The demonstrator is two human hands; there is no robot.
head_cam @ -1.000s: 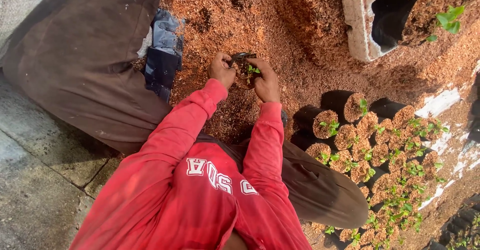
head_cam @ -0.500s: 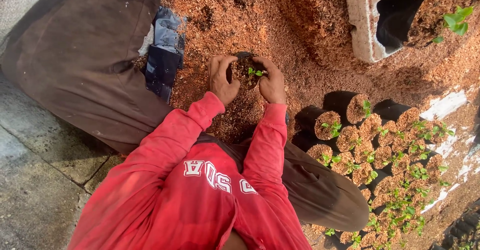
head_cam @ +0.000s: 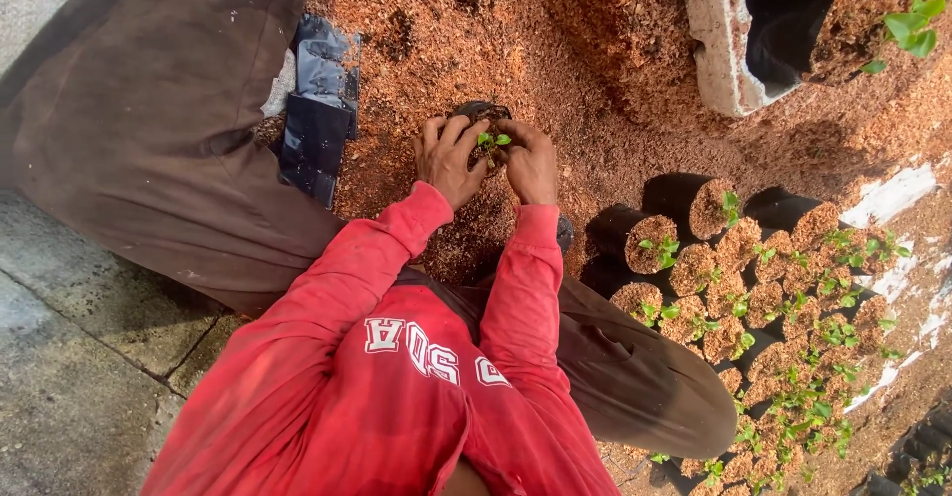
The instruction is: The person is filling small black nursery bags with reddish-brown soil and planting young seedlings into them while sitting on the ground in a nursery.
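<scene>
In the head view, the person is sitting low and looking down over red sleeves that are reaching toward the middle of the frame. The left hand [head_cam: 448, 162] and the right hand [head_cam: 529, 162] are meeting just above the centre, and between them a small black grow bag [head_cam: 479, 114] is standing on the reddish-brown coconut-fibre heap [head_cam: 555, 50]. Only the top rim of the bag is showing behind the fingers. A tiny green seedling [head_cam: 491, 141] is standing in the filling of the bag, right between the two hands. The fingers of both hands are bending inward and pressing around the seedling and the bag from the two sides, so both hands are closing on the bag. To the left of the hands, a stack of empty flat black bags [head_cam: 315, 109] is lying on the heap, touching the brown trouser leg [head_cam: 149, 139]. In the lower right of the frame, many filled bags with seedlings [head_cam: 773, 308] are standing close together in rows. At the top right, a pale concrete block [head_cam: 719, 35] is lying half covered by the fibre.
</scene>
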